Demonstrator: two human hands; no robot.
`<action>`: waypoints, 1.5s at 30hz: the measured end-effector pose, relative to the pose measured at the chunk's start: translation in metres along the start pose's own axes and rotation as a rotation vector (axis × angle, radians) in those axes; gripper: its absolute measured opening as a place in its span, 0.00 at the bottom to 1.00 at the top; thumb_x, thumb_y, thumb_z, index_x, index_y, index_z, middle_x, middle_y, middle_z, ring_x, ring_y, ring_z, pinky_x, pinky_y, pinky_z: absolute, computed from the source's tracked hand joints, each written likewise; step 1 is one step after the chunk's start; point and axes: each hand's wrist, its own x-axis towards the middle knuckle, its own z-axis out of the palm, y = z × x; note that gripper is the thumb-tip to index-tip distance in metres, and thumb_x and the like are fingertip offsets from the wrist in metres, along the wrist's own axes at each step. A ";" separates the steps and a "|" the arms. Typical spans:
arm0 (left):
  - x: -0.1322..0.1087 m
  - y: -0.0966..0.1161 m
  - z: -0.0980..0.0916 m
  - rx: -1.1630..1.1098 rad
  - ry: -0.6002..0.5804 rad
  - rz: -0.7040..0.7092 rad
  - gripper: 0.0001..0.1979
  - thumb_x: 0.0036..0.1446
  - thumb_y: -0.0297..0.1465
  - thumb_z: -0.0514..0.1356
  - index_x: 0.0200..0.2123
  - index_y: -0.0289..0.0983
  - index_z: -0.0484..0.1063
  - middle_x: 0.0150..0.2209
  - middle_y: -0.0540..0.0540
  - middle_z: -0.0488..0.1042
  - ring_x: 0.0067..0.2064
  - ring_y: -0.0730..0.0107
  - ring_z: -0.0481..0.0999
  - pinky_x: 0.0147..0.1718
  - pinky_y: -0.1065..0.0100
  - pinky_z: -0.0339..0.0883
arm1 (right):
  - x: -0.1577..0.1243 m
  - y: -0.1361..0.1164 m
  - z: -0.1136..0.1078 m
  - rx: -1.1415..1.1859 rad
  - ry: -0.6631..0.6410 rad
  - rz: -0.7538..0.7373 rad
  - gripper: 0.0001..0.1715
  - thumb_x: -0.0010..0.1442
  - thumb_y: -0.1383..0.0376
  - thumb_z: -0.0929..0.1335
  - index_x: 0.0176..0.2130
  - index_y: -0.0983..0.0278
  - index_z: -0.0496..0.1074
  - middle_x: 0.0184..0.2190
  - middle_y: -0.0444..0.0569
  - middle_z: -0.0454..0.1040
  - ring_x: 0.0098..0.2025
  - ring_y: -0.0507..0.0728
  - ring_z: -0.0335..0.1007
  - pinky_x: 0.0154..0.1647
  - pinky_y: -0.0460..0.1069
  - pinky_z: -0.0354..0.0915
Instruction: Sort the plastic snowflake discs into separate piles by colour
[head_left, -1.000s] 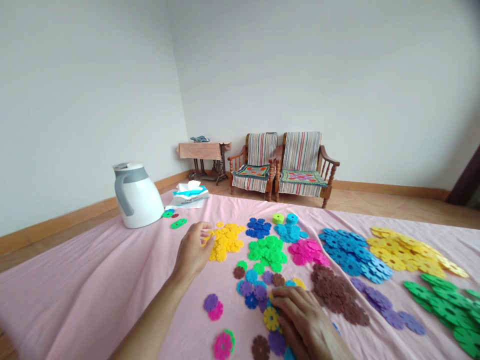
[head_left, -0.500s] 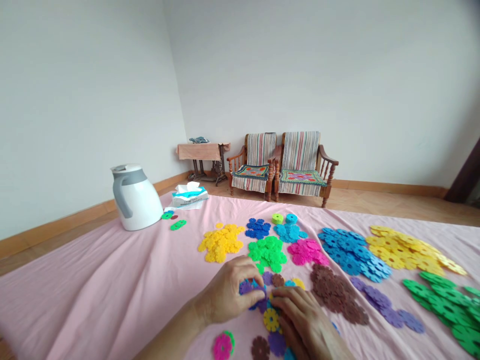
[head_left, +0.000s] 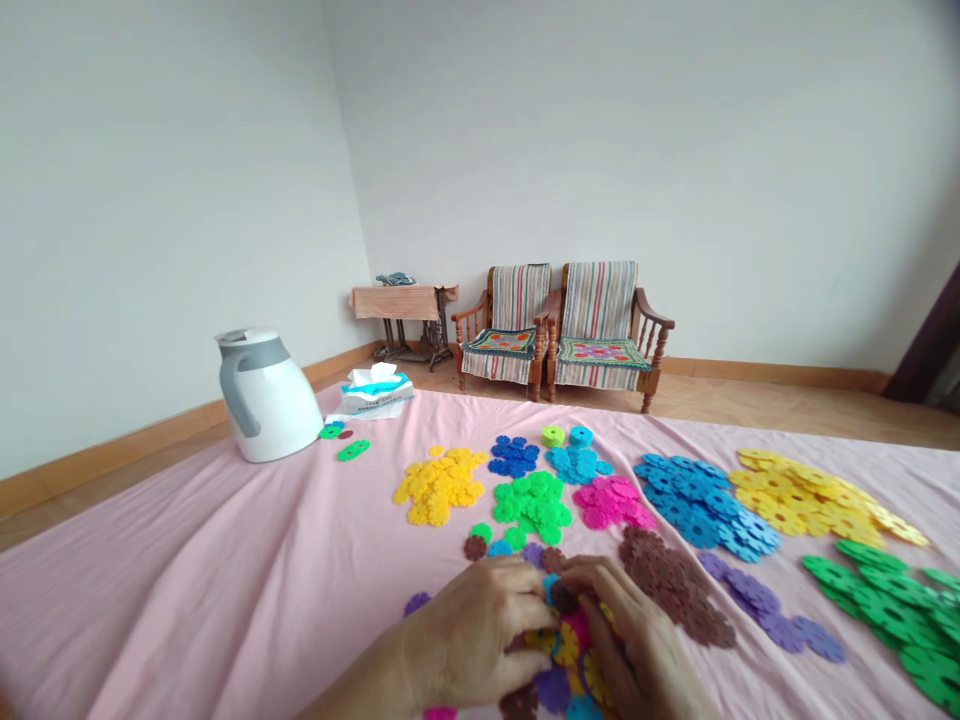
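Notched plastic snowflake discs in mixed colours [head_left: 568, 648] lie between my hands, partly covered by the fingers. My left hand [head_left: 480, 625] is closed from the left, thumb and fingers curled around some of these discs. From the right, my right hand [head_left: 637, 635] bends its fingers over the same cluster and grips it. Yellow, magenta and blue discs show between the fingertips; how they join is hidden. A purple disc [head_left: 553, 688] sits below the fingers. Just beyond the hands are a brown disc [head_left: 475, 547] and a light blue disc [head_left: 500, 548].
Sorted piles lie on the pink cloth [head_left: 225, 590]: yellow discs [head_left: 442, 485], bright green discs [head_left: 534, 503], magenta discs [head_left: 615, 502], brown discs [head_left: 671, 590], blue discs [head_left: 697, 500] and dark green discs [head_left: 892, 610]. A white jug [head_left: 274, 405] and tissue box [head_left: 377, 390] stand at the back left.
My left hand has moved down and right, closer to my right hand. Discs it covered beside the green pile now show. The cluster between the hands appears turned.
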 end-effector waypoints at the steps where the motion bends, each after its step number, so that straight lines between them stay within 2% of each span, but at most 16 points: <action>1: 0.000 -0.001 0.001 0.003 0.009 0.003 0.07 0.53 0.29 0.62 0.37 0.39 0.75 0.38 0.46 0.74 0.41 0.66 0.72 0.41 0.68 0.63 | 0.000 0.000 0.000 0.005 0.001 -0.001 0.11 0.65 0.69 0.56 0.39 0.59 0.65 0.40 0.48 0.71 0.44 0.53 0.70 0.45 0.46 0.66; 6: -0.001 -0.012 0.003 0.034 0.098 0.010 0.08 0.61 0.28 0.55 0.38 0.38 0.74 0.33 0.47 0.75 0.37 0.69 0.73 0.37 0.71 0.63 | 0.000 0.000 0.000 0.006 -0.008 0.003 0.10 0.65 0.69 0.58 0.39 0.59 0.66 0.41 0.47 0.70 0.44 0.53 0.69 0.45 0.45 0.65; 17: -0.001 -0.011 0.005 0.139 0.182 0.062 0.11 0.61 0.34 0.57 0.29 0.36 0.72 0.27 0.50 0.73 0.31 0.73 0.72 0.32 0.72 0.60 | 0.002 0.000 0.001 0.050 -0.032 -0.011 0.11 0.65 0.70 0.57 0.39 0.59 0.67 0.40 0.47 0.70 0.43 0.52 0.70 0.43 0.45 0.65; 23: 0.000 -0.010 0.005 0.102 0.228 0.051 0.11 0.58 0.34 0.60 0.25 0.36 0.71 0.25 0.51 0.71 0.29 0.74 0.70 0.30 0.73 0.58 | 0.000 0.003 0.006 0.084 0.016 -0.010 0.11 0.65 0.68 0.58 0.37 0.59 0.67 0.38 0.47 0.71 0.41 0.52 0.70 0.42 0.45 0.65; 25: 0.001 -0.011 0.004 0.061 0.279 -0.004 0.10 0.58 0.33 0.60 0.25 0.36 0.70 0.24 0.51 0.71 0.28 0.74 0.70 0.29 0.73 0.59 | -0.001 0.004 0.008 0.100 0.045 -0.013 0.11 0.65 0.68 0.58 0.37 0.59 0.68 0.38 0.46 0.71 0.40 0.52 0.70 0.41 0.45 0.65; 28: 0.000 -0.020 -0.001 -0.047 0.450 -0.210 0.11 0.59 0.33 0.57 0.25 0.36 0.68 0.23 0.51 0.69 0.27 0.74 0.69 0.26 0.74 0.59 | -0.001 0.005 0.009 0.100 0.071 -0.019 0.12 0.65 0.67 0.58 0.37 0.58 0.68 0.37 0.46 0.71 0.40 0.53 0.70 0.40 0.45 0.66; 33: -0.008 -0.061 -0.020 -0.312 0.820 -0.595 0.14 0.56 0.38 0.55 0.23 0.36 0.64 0.18 0.53 0.67 0.16 0.77 0.64 0.18 0.75 0.58 | 0.000 0.001 0.003 0.044 0.003 -0.016 0.12 0.64 0.68 0.58 0.37 0.59 0.67 0.37 0.47 0.71 0.40 0.52 0.71 0.41 0.44 0.66; 36: -0.016 -0.086 -0.032 -0.451 0.977 -0.741 0.15 0.51 0.42 0.57 0.25 0.36 0.65 0.20 0.50 0.71 0.17 0.75 0.68 0.18 0.74 0.60 | 0.000 0.000 0.000 0.024 -0.016 -0.020 0.12 0.65 0.69 0.57 0.38 0.59 0.67 0.38 0.47 0.71 0.41 0.52 0.71 0.42 0.44 0.66; 38: -0.020 -0.096 -0.035 -0.506 1.059 -0.787 0.16 0.49 0.43 0.58 0.31 0.34 0.68 0.23 0.48 0.74 0.19 0.73 0.70 0.18 0.73 0.61 | -0.001 0.000 0.000 0.020 -0.017 -0.025 0.11 0.65 0.69 0.57 0.37 0.60 0.67 0.38 0.47 0.71 0.41 0.52 0.71 0.42 0.44 0.66; 41: -0.021 -0.100 -0.034 -0.516 1.092 -0.769 0.18 0.47 0.40 0.60 0.37 0.34 0.68 0.24 0.49 0.74 0.19 0.73 0.70 0.17 0.74 0.61 | -0.001 0.000 0.001 0.019 -0.009 -0.025 0.11 0.64 0.69 0.58 0.36 0.59 0.67 0.37 0.47 0.72 0.40 0.52 0.71 0.42 0.44 0.66; 45: -0.014 -0.093 -0.021 -0.473 0.950 -0.658 0.13 0.50 0.39 0.58 0.33 0.35 0.69 0.20 0.52 0.70 0.17 0.75 0.68 0.18 0.75 0.61 | 0.001 -0.003 0.000 0.025 0.008 -0.025 0.12 0.64 0.68 0.58 0.36 0.59 0.68 0.36 0.47 0.72 0.39 0.52 0.72 0.41 0.44 0.67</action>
